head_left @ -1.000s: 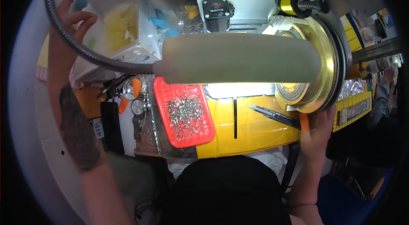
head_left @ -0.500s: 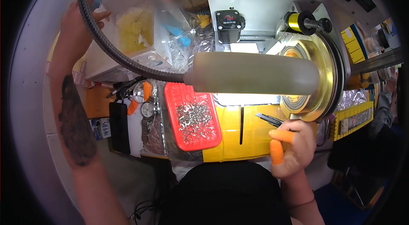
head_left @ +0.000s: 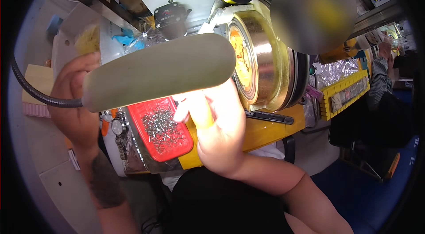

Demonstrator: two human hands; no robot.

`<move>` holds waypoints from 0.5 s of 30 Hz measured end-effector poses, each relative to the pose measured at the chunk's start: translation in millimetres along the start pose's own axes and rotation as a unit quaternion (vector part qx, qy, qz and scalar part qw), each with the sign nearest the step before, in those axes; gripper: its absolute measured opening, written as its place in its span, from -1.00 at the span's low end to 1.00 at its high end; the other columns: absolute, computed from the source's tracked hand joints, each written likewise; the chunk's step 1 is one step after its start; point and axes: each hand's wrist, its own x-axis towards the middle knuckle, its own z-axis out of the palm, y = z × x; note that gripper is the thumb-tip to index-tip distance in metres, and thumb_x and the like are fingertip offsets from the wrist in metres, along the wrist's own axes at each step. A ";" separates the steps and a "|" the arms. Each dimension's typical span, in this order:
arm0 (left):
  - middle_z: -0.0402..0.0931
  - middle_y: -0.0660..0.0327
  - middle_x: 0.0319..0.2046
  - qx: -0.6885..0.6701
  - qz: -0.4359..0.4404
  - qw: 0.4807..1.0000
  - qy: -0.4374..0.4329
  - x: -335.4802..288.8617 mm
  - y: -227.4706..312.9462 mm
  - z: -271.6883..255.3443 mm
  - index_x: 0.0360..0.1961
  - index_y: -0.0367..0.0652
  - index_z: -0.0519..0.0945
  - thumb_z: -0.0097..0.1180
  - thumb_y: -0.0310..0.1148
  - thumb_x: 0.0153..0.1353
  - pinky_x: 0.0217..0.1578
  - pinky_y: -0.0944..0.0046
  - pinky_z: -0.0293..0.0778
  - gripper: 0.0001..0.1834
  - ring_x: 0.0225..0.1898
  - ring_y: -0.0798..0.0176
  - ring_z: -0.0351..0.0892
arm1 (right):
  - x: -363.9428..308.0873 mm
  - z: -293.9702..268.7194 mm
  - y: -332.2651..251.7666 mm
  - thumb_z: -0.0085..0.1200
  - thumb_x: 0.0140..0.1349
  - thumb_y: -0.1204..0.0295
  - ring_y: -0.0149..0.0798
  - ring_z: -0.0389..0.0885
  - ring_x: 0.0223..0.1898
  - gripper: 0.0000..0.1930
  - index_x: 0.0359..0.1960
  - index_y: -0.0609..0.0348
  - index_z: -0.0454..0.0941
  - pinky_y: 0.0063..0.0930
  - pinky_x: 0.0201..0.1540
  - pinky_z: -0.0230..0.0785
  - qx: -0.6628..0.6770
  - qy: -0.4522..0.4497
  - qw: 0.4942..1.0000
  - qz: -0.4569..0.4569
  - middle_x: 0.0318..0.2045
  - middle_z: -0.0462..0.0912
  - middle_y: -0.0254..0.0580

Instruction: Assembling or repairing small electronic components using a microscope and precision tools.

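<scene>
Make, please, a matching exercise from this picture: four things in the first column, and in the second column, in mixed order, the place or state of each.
Things:
1. red tray
2. black cutter knife
3. wristwatch
4. lamp

Places and states:
A. lying on the yellow work surface
B. joined to a flexible metal neck
C. holding many small metal pieces
D. lying at the left of the red tray

Right pairs: 1-C, 2-A, 3-D, 4-B

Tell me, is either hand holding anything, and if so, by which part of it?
It cannot be told: the long lamp head covers part of the left hand and the right hand, hiding whatever either might grip.
</scene>
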 end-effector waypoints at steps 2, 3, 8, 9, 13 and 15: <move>0.68 -0.01 -0.21 -0.011 0.004 1.000 -0.005 -5.1 9.6 7.8 -0.17 -0.46 0.63 -0.06 -0.54 0.36 -0.12 0.22 0.54 -0.77 -0.21 0.11 0.68 | 6.8 -0.1 6.3 -0.08 0.47 0.60 -0.47 0.57 -0.30 -0.78 0.10 0.30 0.36 -0.57 -0.23 0.45 -0.025 -0.006 0.999 -0.043 -0.20 0.59 -0.15; 0.67 -0.05 -0.20 -0.020 0.007 1.000 -0.011 -9.4 14.5 12.3 -0.17 -0.45 0.62 -0.06 -0.55 0.33 -0.11 0.19 0.54 -0.77 -0.20 0.07 0.68 | 8.2 -0.4 8.1 -0.08 0.47 0.61 -0.49 0.55 -0.31 -0.78 0.10 0.30 0.36 -0.59 -0.25 0.43 -0.048 -0.013 0.995 -0.086 -0.21 0.58 -0.17; 0.62 -0.09 -0.13 -0.029 0.020 0.998 -0.053 -29.3 19.0 37.9 -0.14 -0.39 0.63 0.09 -0.70 0.05 -0.02 0.06 0.48 -0.70 -0.12 -0.14 0.61 | 10.9 2.3 0.6 -0.08 0.47 0.63 -0.56 0.51 -0.28 -0.83 0.04 0.30 0.39 -0.63 -0.22 0.41 -0.096 0.011 0.991 -0.095 -0.25 0.54 -0.27; 0.62 -0.09 -0.13 -0.025 0.017 0.998 -0.053 -31.9 22.0 38.5 -0.14 -0.39 0.63 0.09 -0.70 0.05 -0.02 0.06 0.48 -0.70 -0.12 -0.14 0.61 | 11.4 3.2 2.5 -0.08 0.48 0.63 -0.59 0.50 -0.26 -0.87 0.00 0.30 0.41 -0.63 -0.17 0.41 -0.098 0.009 0.991 -0.095 -0.28 0.51 -0.33; 0.63 -0.06 -0.12 -0.059 0.064 0.994 -0.069 -24.8 38.1 57.0 -0.13 -0.28 0.67 0.35 -0.60 -0.03 -0.03 0.03 0.50 -0.64 -0.10 -0.14 0.63 | 16.8 1.8 0.3 -0.09 0.48 0.62 -0.59 0.49 -0.29 -0.89 -0.02 0.29 0.41 -0.63 -0.22 0.40 -0.150 -0.010 0.982 -0.111 -0.31 0.50 -0.35; 0.62 -0.06 -0.09 -0.037 0.089 0.995 -0.037 -22.5 37.1 70.6 -0.11 -0.26 0.67 0.44 -0.52 -0.05 -0.02 0.01 0.51 -0.60 -0.07 -0.14 0.62 | 21.0 1.2 5.0 -0.08 0.47 0.62 -0.59 0.47 -0.33 -0.90 -0.05 0.28 0.43 -0.62 -0.28 0.38 -0.164 -0.003 0.979 -0.123 -0.34 0.48 -0.35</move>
